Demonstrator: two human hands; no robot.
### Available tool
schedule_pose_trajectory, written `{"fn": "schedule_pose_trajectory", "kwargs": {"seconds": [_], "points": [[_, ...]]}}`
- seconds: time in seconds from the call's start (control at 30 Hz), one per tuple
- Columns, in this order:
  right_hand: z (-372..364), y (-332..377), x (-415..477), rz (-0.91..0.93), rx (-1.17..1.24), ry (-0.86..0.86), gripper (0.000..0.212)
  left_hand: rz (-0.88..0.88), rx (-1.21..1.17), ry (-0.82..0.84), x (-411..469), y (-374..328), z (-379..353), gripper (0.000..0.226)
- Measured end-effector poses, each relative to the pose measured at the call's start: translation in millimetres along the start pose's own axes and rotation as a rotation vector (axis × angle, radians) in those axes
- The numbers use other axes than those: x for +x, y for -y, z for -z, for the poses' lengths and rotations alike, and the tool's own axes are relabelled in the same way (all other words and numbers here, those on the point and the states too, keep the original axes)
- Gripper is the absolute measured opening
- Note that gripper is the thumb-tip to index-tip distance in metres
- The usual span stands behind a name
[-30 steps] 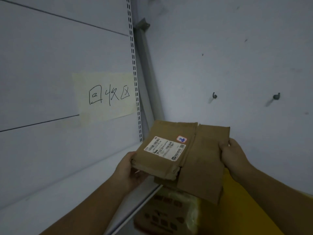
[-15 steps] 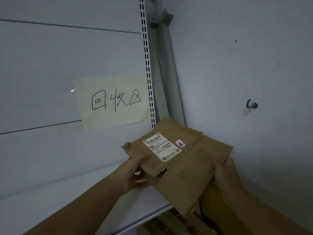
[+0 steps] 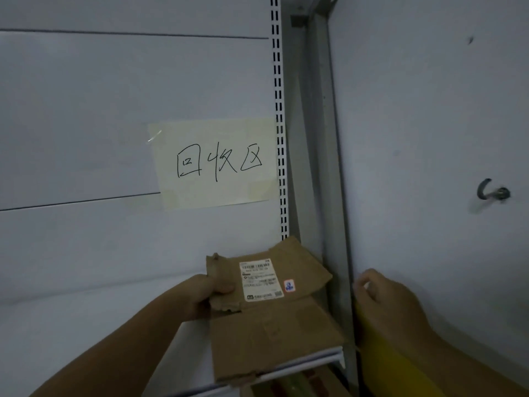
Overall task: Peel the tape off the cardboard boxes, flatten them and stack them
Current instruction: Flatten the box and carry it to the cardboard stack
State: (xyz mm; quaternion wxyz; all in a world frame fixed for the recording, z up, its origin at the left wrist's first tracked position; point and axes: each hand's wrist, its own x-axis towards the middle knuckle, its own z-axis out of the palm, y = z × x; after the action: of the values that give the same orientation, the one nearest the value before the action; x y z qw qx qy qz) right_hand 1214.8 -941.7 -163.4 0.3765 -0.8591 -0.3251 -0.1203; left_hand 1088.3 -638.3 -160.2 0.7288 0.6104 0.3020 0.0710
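Cardboard box (image 3: 272, 325) in left hand (image 3: 204, 296) overhangs shelf edge (image 3: 320, 357).

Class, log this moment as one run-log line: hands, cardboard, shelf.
left grip: holds cardboard | right grip: free, off cardboard | cardboard: flattened, over shelf | sign: on wall

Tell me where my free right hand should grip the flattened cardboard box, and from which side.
Grip the near right edge of the flattened cardboard box, right hand coming from the right. That flap lies flat and overhangs the shelf edge, so fingers likely fit under it, thumb on top. The left hand pinches the left edge; the upright post crowds the far right corner.
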Motion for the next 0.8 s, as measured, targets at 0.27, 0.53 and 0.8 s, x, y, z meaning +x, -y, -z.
{"fn": "schedule_pose_trajectory", "kwargs": {"seconds": [0.27,0.53,0.8], "points": [[-88.4,54.9,43.7,0.276,-0.201,0.459,0.061,0.041,0.023,0.06,16.6,-1.6,7.5,0.028],[-107.4,57.1,76.2,0.293,-0.499,0.5,0.056,-0.023,0.257,-0.037,18.2,-6.1,13.3,0.032],[-116.0,90.4,103.8,0.298,-0.485,0.517,0.049,-0.244,1.315,-0.395,-1.7,-37.2,59.1,0.064]]}}
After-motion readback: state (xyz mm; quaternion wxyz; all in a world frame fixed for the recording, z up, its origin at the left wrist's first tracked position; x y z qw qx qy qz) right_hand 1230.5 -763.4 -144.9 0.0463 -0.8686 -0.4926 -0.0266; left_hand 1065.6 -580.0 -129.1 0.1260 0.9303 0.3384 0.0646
